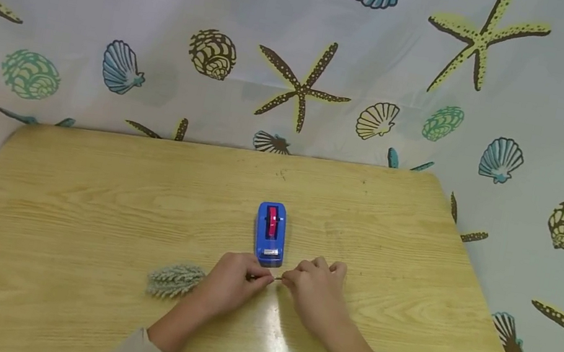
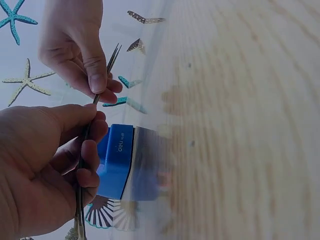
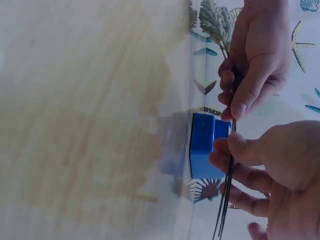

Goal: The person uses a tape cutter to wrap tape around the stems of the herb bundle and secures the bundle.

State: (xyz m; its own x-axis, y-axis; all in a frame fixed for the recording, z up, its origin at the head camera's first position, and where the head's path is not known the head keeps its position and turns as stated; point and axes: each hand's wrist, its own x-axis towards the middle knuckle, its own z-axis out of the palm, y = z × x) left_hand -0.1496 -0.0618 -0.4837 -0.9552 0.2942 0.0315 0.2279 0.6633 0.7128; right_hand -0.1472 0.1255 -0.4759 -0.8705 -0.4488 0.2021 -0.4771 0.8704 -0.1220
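Directly on the near side of a blue tape dispenser [image 1: 268,246], a bundle of thin dark stems [image 3: 228,175] was held. It was gripped by the left hand [image 1: 235,281], whose thumb was pressed down and whose fingers were curled round the stems. By the right hand [image 1: 317,292], the stems were pinched between thumb and forefinger, the other fingers being held loosely apart. The bundle's feathery grey-green heads [image 1: 175,280] were seen to the left of the dispenser and nearer than it, close by the left forearm.

The way straight forward from the stems was blocked by the dispenser, in whose top a red wheel [image 1: 272,221] was set. Whether it was touched by the left hand could not be told.

Well beyond the dispenser, the far edge of the desk [image 1: 85,198] was backed by a white cloth [image 1: 253,20] printed with starfish and shells; the right edge, well apart from the dispenser, was bordered likewise. Wide stretches of wood were seen to the dispenser's left and right, and a narrower strip behind it.
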